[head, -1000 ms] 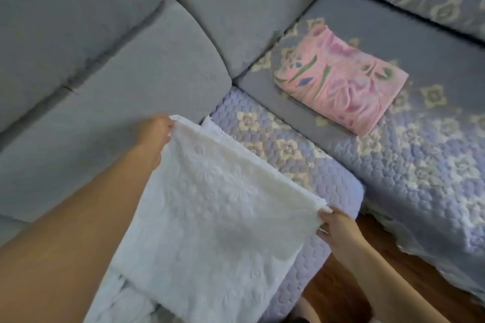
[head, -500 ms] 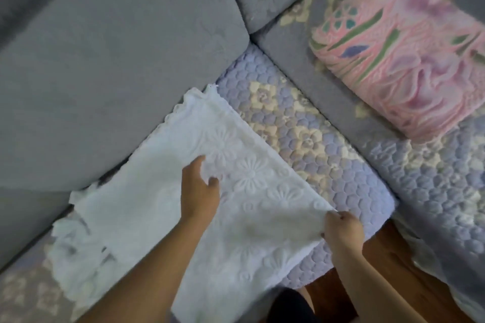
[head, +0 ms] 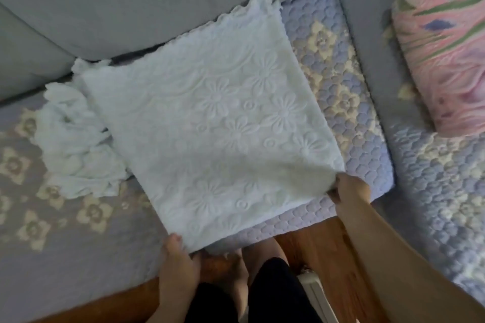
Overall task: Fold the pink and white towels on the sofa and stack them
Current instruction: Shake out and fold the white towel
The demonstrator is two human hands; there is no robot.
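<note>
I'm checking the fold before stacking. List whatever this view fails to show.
- Pink towel: cut off by the right edge of the head view, so its full shape is unseen.
- White towel: layers beneath the top fold are hidden by it.
- Left hand and right hand: fingertips are tucked under the towel corners.

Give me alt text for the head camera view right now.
A person's left hand and right hand each pinch a near corner of a white towel spread flat on a quilted sofa seat, bunched at its left end. A folded pink towel lies to the right.
</note>
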